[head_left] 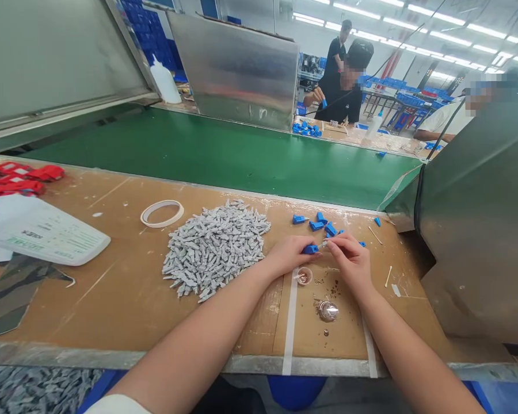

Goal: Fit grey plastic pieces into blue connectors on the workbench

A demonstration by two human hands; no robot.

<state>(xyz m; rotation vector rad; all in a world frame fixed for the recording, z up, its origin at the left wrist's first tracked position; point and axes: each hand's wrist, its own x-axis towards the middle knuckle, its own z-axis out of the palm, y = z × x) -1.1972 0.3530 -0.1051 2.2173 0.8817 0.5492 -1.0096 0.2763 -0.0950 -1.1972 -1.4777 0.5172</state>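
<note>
A small blue plastic piece [310,249] is gripped between the fingers of my left hand [290,253]. My right hand [351,259] pinches a small light-grey piece [323,244] right at the end of the blue one; whether the two touch I cannot tell. Several more blue plastic pieces [316,225] lie just beyond my hands. Below them are a small clear cup [304,276] with coppery contents and a shiny little metallic-looking container [328,311] among brown specks. A large heap of small grey parts [216,247] lies left of my left hand.
A tape roll [162,213], a white bottle lying down [47,227] and red items [21,177] are on the left. Cotton swabs [388,276] lie at right. Beyond runs a green conveyor belt [224,149]; co-workers [343,86] sit across it. Metal panels [479,230] flank the table.
</note>
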